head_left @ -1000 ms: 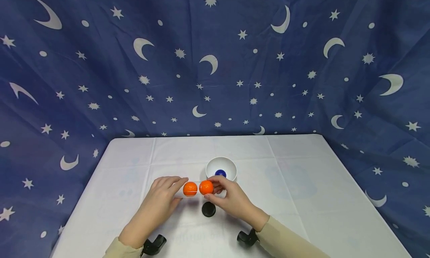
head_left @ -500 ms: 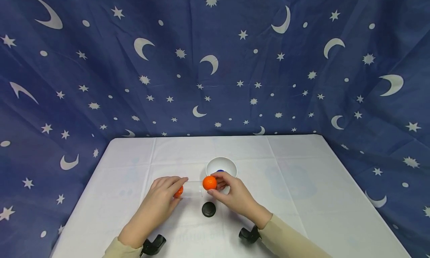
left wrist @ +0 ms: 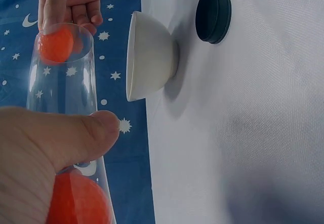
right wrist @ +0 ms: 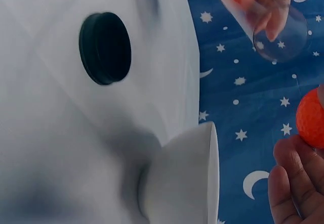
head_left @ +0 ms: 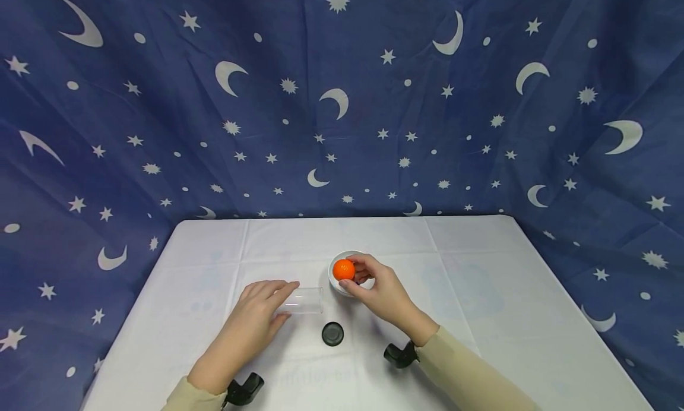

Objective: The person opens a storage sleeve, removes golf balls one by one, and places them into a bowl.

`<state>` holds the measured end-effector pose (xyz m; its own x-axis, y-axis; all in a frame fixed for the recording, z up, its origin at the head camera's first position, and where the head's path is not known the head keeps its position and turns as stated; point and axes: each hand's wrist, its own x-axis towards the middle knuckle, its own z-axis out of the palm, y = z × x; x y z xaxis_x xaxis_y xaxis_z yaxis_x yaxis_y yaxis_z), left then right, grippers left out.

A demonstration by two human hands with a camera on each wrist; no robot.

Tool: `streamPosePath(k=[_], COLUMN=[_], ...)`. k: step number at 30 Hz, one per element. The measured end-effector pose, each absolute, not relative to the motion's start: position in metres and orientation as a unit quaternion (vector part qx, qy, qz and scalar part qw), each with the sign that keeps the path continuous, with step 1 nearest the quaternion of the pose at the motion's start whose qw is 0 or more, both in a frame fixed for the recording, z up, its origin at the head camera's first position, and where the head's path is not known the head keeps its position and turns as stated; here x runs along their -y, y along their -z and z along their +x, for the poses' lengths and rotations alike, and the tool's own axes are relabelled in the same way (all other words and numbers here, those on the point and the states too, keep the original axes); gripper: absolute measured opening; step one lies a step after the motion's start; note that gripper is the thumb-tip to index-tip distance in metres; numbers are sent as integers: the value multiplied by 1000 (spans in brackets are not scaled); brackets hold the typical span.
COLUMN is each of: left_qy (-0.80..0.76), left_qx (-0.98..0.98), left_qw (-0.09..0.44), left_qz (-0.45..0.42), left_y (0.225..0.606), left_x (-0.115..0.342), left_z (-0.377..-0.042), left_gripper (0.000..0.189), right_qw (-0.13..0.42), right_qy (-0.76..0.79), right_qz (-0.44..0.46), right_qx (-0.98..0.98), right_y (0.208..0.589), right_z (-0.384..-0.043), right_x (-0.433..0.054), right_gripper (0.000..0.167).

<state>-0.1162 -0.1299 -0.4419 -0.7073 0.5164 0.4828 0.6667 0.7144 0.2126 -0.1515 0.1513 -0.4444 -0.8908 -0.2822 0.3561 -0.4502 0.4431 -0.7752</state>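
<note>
My left hand (head_left: pixel 253 325) holds a clear tube (head_left: pixel 309 301) on its side above the table, its open end facing right. In the left wrist view another orange ball (left wrist: pixel 78 201) shows in the tube, by the thumb. My right hand (head_left: pixel 383 289) pinches an orange ball (head_left: pixel 344 270), which has a dimpled surface, between thumb and fingers. It is over the small white bowl (left wrist: pixel 152 57), apart from the tube's mouth. The blue ball in the bowl is hidden now by the right hand and the orange ball.
A round black cap (head_left: pixel 332 334) lies on the white-covered table (head_left: pixel 470 268), in front of the bowl and between the hands. Behind the table hangs a blue cloth (head_left: pixel 374 102) with moons and stars. Black camera mounts sit at both wrists.
My right hand has drawn the orange ball out of the tube's mouth and carried it back and right, over the bowl. The other ball has slid leftward inside the tube, behind the left hand.
</note>
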Motion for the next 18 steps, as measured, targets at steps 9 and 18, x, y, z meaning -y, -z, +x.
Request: streamPosePath(k=[9, 18], left_qy=[187, 187], left_qx=[906, 908], left_qw=[195, 194], left_qz=[-325, -321], left_y=[442, 443], left_x=[130, 130], left_z=[-116, -115], left_gripper=[62, 62], right_qw=[93, 112], right_qy=[-477, -448], right_qz=[182, 156], right_qx=[855, 873], right_y=[451, 468], right_z=[-171, -190], right_x=[-154, -150], right_gripper=[41, 42])
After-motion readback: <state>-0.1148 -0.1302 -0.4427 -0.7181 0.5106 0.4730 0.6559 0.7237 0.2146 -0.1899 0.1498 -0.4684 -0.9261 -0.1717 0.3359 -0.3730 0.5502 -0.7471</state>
